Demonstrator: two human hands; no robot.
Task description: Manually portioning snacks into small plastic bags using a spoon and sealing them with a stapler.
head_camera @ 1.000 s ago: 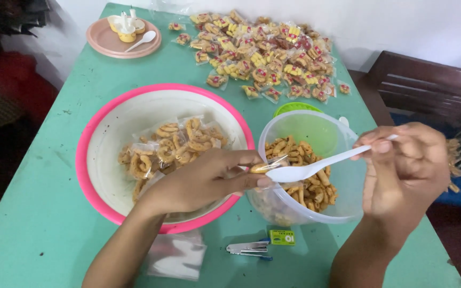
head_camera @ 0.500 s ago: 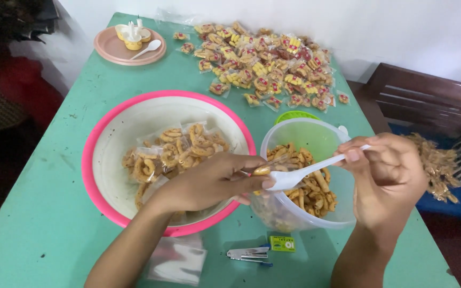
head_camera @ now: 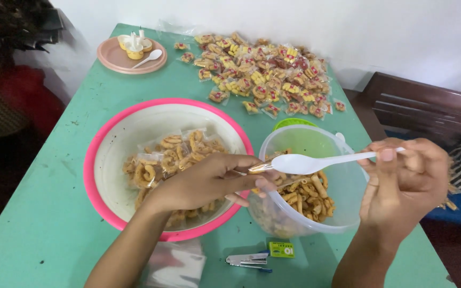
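Note:
My left hand (head_camera: 209, 181) pinches a small clear plastic packet (head_camera: 265, 166) with a few fried snack pieces in it, held over the rim of a clear plastic tub (head_camera: 342, 210). My right hand (head_camera: 404, 184) holds a white plastic spoon (head_camera: 316, 162) by its handle, the bowl of the spoon level at the packet's mouth. The tub holds loose fried curl snacks (head_camera: 308, 194). Under my left hand stands a large pink-rimmed white basin (head_camera: 108, 154) with several filled clear packets (head_camera: 174, 152) inside.
A heap of sealed labelled snack packets (head_camera: 265, 72) covers the far part of the green table (head_camera: 44, 229). A pink plate (head_camera: 114, 60) with small cups and a spoon sits far left. A stapler (head_camera: 247, 260), a green staple box (head_camera: 281, 249) and empty clear bags (head_camera: 174, 266) lie near me. A dark bench (head_camera: 428, 106) stands right.
My right hand lifted the spoon from the snacks in the tub up to the packet's mouth. My left hand kept the packet almost in place.

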